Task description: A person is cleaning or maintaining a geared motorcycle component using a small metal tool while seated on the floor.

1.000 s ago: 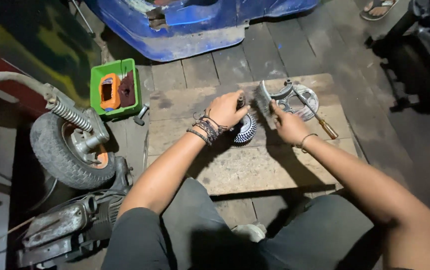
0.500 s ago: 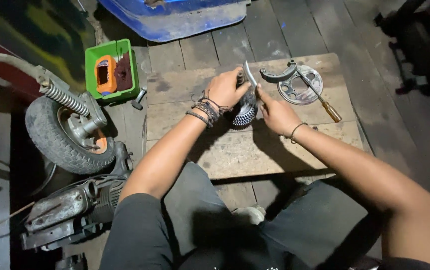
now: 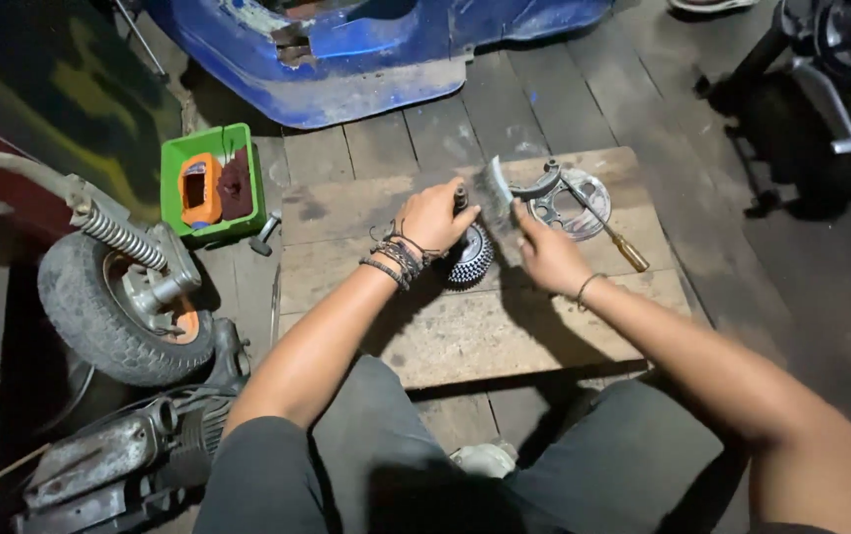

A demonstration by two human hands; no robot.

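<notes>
since the earlier frame both hands have shifted a little leftward over the wooden board (image 3: 505,326), and the flat metal piece now stands more upright. nearest, the left hand (image 3: 432,215) has its fingers (image 3: 455,193) curled down on a toothed gear wheel (image 3: 470,259) resting on the board, holding its hub. just to the right of those fingers, the right hand (image 3: 544,255) pinches a flat grey metal piece (image 3: 495,193), blurred, raised above the gear. beyond the right fingers lie a round perforated metal plate (image 3: 569,206) and a screwdriver (image 3: 611,232). far left of the left fingers sits a green tray (image 3: 210,141), with a small wheel (image 3: 119,307) nearer.
</notes>
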